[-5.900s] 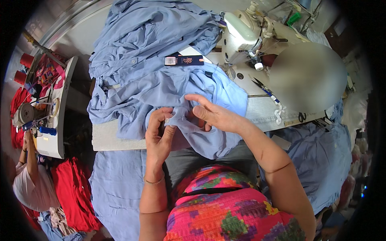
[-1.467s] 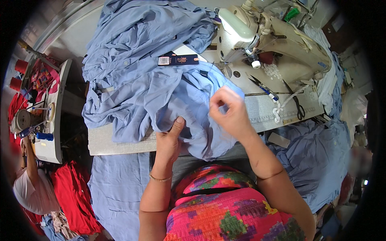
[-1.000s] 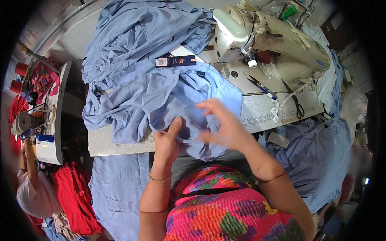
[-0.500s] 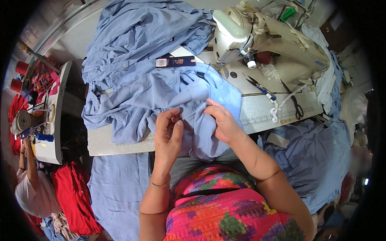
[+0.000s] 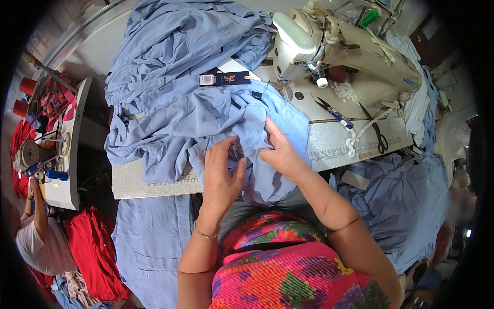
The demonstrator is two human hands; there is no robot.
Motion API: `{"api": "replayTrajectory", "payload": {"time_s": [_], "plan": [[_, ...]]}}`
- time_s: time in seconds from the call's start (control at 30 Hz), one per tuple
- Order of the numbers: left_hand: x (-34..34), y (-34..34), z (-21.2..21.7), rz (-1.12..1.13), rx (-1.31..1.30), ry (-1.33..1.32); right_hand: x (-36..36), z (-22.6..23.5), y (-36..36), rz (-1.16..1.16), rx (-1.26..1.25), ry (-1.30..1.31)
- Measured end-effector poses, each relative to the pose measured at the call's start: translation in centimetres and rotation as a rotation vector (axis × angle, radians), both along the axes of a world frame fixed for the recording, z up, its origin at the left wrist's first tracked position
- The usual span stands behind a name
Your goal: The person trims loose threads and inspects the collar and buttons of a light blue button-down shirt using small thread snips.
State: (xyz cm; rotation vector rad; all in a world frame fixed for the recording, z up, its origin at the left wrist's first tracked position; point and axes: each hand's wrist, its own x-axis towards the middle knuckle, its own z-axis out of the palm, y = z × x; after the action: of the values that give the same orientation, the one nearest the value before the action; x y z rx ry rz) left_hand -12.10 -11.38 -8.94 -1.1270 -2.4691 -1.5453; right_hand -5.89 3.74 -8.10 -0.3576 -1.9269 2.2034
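Observation:
A rumpled light blue shirt (image 5: 180, 123) lies over the near edge of the sewing table, with part of it hanging toward my lap. My right hand (image 5: 284, 154) is closed on a fold of it, thumb and fingers pinching the cloth. Beside it, to the left, my left hand (image 5: 222, 175) rests its fingertips on the same cloth, thumb held apart from the fingers. A dark hang tag (image 5: 225, 79) with a pale sticker lies on the shirt beyond my hands. A small dark label (image 5: 257, 96) shows on a lighter blue part.
A sewing machine (image 5: 345, 46) stands at the far right. Thread snips (image 5: 334, 113), black scissors (image 5: 378, 131) and a knotted white cord (image 5: 355, 139) lie near it. More blue garments (image 5: 396, 195) are heaped at right. A co-worker (image 5: 43, 242) sits at left by another machine.
My right hand has shifted slightly up and left on the cloth. My left hand has moved a little right, its fingers straighter than before. The fold between them has changed shape.

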Motion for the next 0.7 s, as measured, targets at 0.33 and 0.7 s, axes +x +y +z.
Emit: {"api": "replayTrajectory", "payload": {"time_s": [0.33, 0.7], "plan": [[-0.2, -0.4, 0.6, -0.023, -0.145, 0.141, 1.3, 1.8, 3.2, 0.124, -0.345, -0.086], [-0.6, 0.3, -0.8, 0.059, -0.063, 0.303, 2.3, 0.5, 4.3, 0.119, 0.217, -0.019]]}}
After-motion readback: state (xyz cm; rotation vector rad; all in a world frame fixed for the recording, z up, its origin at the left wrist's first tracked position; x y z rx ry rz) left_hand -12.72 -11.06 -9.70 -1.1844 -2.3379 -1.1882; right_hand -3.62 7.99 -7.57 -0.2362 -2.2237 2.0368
